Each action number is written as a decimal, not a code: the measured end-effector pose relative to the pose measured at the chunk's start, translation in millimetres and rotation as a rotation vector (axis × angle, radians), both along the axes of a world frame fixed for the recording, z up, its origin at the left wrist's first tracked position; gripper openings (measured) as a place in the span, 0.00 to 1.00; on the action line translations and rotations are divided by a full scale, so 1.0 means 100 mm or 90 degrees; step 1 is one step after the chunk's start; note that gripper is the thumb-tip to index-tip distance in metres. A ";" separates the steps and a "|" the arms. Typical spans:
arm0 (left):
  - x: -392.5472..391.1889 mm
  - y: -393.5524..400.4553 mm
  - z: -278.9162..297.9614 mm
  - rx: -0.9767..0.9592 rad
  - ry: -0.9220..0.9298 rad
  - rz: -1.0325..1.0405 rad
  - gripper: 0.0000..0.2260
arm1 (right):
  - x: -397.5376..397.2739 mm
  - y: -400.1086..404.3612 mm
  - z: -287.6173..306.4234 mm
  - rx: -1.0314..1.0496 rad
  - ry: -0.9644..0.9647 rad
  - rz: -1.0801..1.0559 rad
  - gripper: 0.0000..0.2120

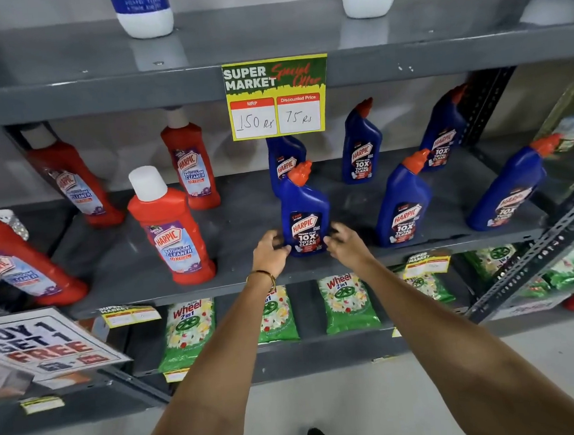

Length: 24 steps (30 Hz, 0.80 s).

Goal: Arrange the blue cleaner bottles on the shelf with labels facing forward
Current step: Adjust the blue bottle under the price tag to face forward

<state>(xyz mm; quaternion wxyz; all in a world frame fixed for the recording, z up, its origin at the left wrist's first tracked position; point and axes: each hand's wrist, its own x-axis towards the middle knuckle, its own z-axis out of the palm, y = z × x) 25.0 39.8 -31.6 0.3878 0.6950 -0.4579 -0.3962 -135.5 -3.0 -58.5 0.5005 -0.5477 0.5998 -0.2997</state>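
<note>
— Where's the blue plastic cleaner bottle with the orange angled cap (305,212)?

— Upright near the front edge of the grey metal shelf (249,282), label facing forward, with five more blue bottles beside and behind it.

— And the hands?

— The left hand (270,249) and right hand (344,243) flank its base; the fingers (332,239) are curled and spread, at the sides of the bottle, though actual contact can't be told.

— Anything else?

— Red bottles with white caps (171,226) stand to the left.

We see two bare, sleeveless forearms; the left hand (270,249) wears a thin gold and black bangle (262,276), the right hand (346,245) nothing.
</note>
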 end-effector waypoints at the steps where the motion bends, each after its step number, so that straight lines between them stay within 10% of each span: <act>1: -0.01 0.02 0.00 -0.002 0.001 -0.001 0.17 | 0.00 0.02 -0.01 -0.003 -0.005 0.001 0.23; 24: -0.08 0.15 -0.01 0.008 -0.042 0.028 0.19 | -0.05 0.21 0.16 -0.023 0.049 0.025 0.23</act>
